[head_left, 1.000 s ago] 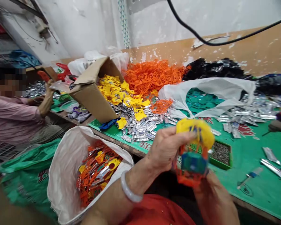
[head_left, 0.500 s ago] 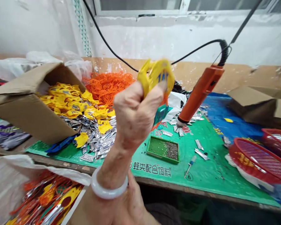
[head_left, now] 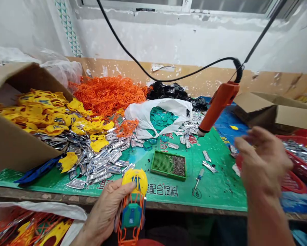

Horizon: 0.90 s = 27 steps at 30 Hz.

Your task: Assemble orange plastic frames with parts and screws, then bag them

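Observation:
My left hand [head_left: 106, 208] is low at the bench's front edge, closed around a toy assembly [head_left: 133, 205]: a yellow top piece over a teal block in an orange frame. My right hand [head_left: 263, 160] is raised at the right, fingers loosely curled and apart, holding nothing. It hangs just below and right of an orange electric screwdriver [head_left: 216, 107] that dangles on a black cable. A green screw tray [head_left: 170, 165] lies on the green mat [head_left: 220, 188] between my hands, with a small screwdriver [head_left: 197, 180] beside it.
A cardboard box [head_left: 12, 143] spills yellow parts [head_left: 48, 116] at left, beside silver pieces [head_left: 102, 160] and an orange frame pile [head_left: 108, 92]. A white bag [head_left: 143, 116] holds teal parts. Red baskets [head_left: 295, 171] and another box [head_left: 273, 109] are at right. A sack [head_left: 35, 222] with mixed parts is at lower left.
My left hand has come down from in front of my face to the bench edge with the toy. My right hand has risen at the right, toward the hanging screwdriver. The view has swung rightward.

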Available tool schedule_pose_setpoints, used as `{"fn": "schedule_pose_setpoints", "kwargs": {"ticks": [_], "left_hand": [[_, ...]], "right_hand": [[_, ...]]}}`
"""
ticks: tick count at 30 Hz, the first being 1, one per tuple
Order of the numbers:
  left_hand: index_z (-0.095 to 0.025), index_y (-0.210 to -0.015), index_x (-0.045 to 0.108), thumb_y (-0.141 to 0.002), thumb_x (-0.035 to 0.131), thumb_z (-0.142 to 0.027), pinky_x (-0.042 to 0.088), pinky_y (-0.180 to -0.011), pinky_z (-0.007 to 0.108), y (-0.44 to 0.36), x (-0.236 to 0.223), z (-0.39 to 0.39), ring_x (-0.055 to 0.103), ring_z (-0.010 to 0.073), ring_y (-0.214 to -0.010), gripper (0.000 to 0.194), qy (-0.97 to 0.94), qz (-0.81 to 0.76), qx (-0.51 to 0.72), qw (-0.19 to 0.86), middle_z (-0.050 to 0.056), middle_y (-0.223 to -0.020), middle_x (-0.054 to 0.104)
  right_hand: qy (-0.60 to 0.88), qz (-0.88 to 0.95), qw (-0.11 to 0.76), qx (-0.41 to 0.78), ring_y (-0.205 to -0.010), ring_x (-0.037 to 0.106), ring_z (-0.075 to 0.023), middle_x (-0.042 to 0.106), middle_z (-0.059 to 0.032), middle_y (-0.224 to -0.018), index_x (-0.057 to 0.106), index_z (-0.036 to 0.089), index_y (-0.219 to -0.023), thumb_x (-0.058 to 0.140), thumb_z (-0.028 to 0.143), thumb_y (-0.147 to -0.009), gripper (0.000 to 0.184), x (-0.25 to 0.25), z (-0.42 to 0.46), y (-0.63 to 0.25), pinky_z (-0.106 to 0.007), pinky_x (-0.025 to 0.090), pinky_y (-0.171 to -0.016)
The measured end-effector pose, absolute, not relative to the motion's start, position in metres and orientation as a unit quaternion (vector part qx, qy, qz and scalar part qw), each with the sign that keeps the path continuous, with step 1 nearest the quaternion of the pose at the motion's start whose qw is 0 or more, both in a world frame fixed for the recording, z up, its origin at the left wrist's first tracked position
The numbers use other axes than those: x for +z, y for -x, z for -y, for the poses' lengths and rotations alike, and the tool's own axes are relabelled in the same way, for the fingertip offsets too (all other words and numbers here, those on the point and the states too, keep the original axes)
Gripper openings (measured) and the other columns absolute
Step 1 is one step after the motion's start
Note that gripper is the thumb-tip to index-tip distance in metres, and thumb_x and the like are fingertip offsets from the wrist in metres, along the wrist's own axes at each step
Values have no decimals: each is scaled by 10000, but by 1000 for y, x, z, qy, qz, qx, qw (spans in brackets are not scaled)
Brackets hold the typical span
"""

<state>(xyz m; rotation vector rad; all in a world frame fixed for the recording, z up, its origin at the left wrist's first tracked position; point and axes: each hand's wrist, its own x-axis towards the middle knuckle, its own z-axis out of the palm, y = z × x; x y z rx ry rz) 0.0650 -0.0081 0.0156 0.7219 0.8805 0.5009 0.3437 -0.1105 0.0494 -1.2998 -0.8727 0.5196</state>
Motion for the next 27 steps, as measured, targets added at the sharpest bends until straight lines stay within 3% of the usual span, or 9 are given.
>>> {"fn": "schedule_pose_setpoints", "kwargs": {"ticks": [4, 7, 10, 15, 18, 22, 27], "left_hand": [[-99, -739, 718, -660, 793, -329, 444, -461, 178, -72, -3, 18, 576, 103, -475, 254, -328, -402, 178, 836, 52, -594, 687], [-98, -700, 719, -649, 795, -327, 437, -463, 172, -77, -6, 20, 554, 91, -468, 246, -322, -392, 163, 846, 41, -576, 672], [-96, -708, 727, -636, 803, -326, 441, -478, 174, -81, -4, 19, 558, 94, -485, 252, -317, -390, 153, 851, 42, -588, 675], [-106, -659, 709, -656, 789, -321, 407, -467, 170, -90, -2, 16, 541, 88, -475, 230, -308, -400, 140, 852, 33, -570, 662], [-97, -680, 718, -667, 776, -314, 416, -490, 185, -93, -2, 17, 559, 104, -506, 225, -309, -405, 126, 851, 49, -600, 675], [-88, -710, 726, -667, 771, -330, 418, -506, 187, -95, 0, 17, 571, 113, -528, 250, -313, -399, 117, 854, 60, -615, 682], [-89, -717, 726, -682, 759, -338, 410, -490, 177, -95, -3, 17, 562, 101, -509, 254, -307, -405, 105, 855, 57, -613, 684]], "right_hand": [[639, 394, 659, 49, -886, 606, -175, 676, -131, -1072, 663, 157, -1071, 647, 272, -787, 306, 79, 61, -379, -317, 433, -714], [638, 362, 680, -16, -839, 586, -138, 636, -137, -1166, 590, 158, -1187, 690, 134, -696, 502, 99, 28, -415, -306, 430, -698], [629, 321, 708, 4, -745, 561, -108, 652, -130, -1069, 560, 111, -1199, 708, 74, -621, 597, 108, 9, -438, -315, 423, -663], [613, 358, 700, 77, -679, 529, -88, 615, -8, -801, 622, 97, -968, 756, 115, -544, 445, 98, -2, -408, -306, 417, -663], [581, 384, 701, 153, -633, 505, -99, 564, 31, -705, 637, 122, -925, 740, 163, -512, 428, 85, -1, -371, -283, 416, -600], [567, 388, 698, 202, -637, 526, -131, 583, 21, -706, 631, 164, -917, 677, 160, -537, 384, 67, 10, -333, -295, 434, -582], [589, 349, 705, 186, -625, 568, -148, 611, 0, -715, 625, 158, -767, 704, 197, -609, 181, 45, 20, -314, -339, 469, -616]]}}
